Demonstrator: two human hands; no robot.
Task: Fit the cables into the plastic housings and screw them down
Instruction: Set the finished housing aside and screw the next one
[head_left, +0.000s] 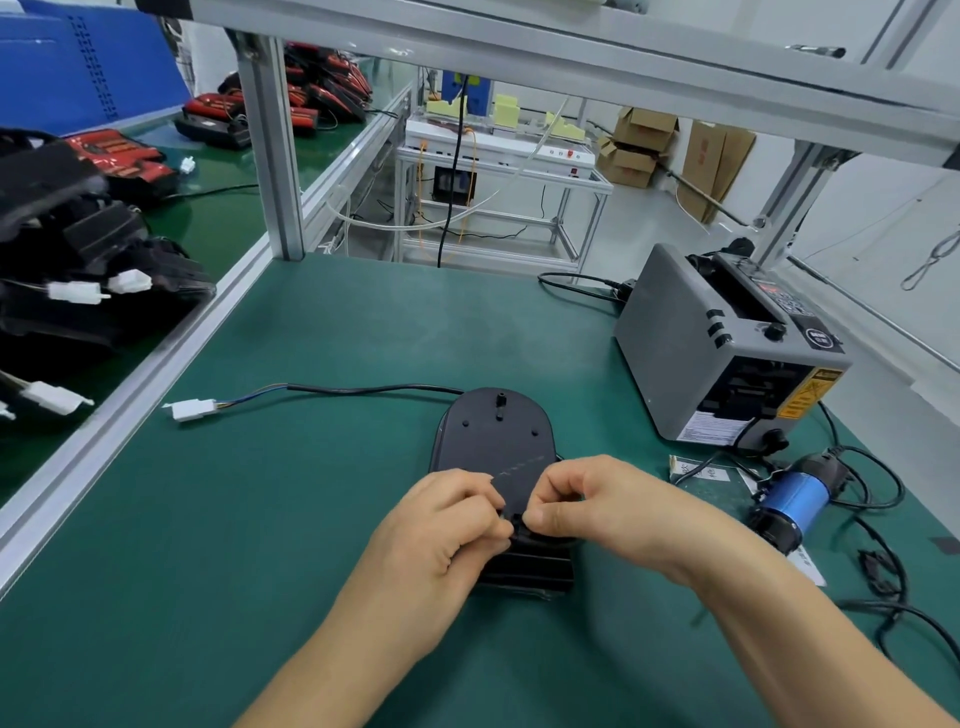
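Housing (493, 441) lies near tape dispenser (727, 343), left grip (452, 519) and right grip (582, 504) pinching small black part (517, 521) on it.

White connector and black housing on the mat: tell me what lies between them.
The head view shows a black cable lying on the green mat, running from the white connector to the black housing, with short coloured wires at the connector end.
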